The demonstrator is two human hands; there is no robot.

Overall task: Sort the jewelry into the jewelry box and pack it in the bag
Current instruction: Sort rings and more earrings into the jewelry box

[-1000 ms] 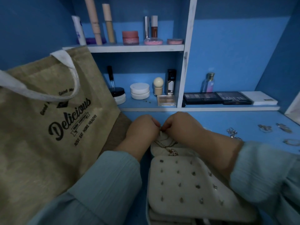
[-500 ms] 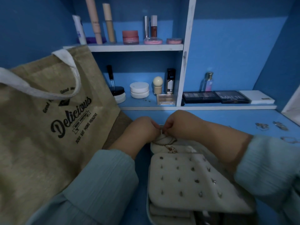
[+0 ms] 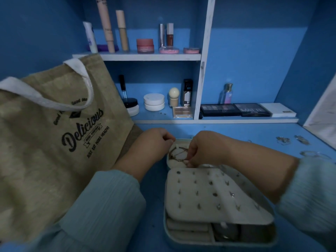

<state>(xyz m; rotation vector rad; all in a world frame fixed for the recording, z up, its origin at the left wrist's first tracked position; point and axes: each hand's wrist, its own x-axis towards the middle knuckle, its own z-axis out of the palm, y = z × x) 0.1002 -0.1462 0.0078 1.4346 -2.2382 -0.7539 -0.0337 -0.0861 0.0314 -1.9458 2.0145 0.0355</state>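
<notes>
An open pale jewelry box lies on the blue desk in front of me. Its cream earring panel carries several studs. In the box's far section lies a gold chain necklace. My right hand pinches the chain at its near right side. My left hand hovers just left of the box with fingers curled and nothing visible in them. A tan jute bag printed "Delicious" stands at the left.
Loose silver jewelry pieces lie on the desk at the far right. White shelves behind hold cosmetics, jars and eyeshadow palettes. A white board edge leans at the right.
My hands have parted: the left moved left off the chain, the right moved down and right with it. The necklace now lies spread in the box's far section.
</notes>
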